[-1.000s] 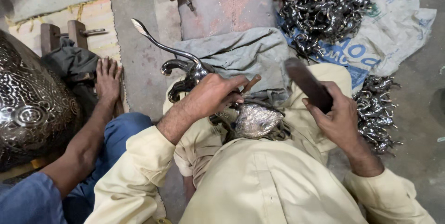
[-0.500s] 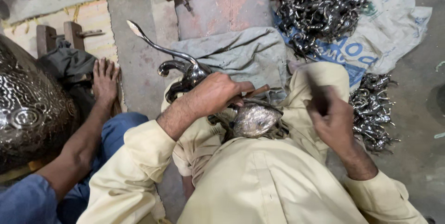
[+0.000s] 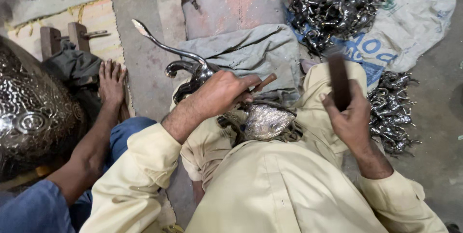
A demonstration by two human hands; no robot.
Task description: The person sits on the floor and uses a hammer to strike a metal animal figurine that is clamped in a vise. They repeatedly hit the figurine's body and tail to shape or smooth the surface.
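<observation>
Silvery metal casting (image 3: 267, 121) rests on the person's lap; left hand (image 3: 219, 95) grip clamped on a wooden-handled punch (image 3: 264, 82), right hand (image 3: 349, 115) clamped on a dark mallet (image 3: 338, 81).

Count, head view. Two hands (image 3: 219, 95) (image 3: 349, 117) of the wearer are showing, plus one hand of a co-worker (image 3: 112, 82) lying flat on the floor. One dark tool (image 3: 339, 81) is sitting in the right hand. One shiny metal piece (image 3: 266, 121) is lying in the lap. Two heaps of small metal castings (image 3: 337, 6) (image 3: 391, 112) are lying on one printed sack (image 3: 415, 26); single castings too many to count. Two wooden blocks (image 3: 62, 38) are standing upper left.
</observation>
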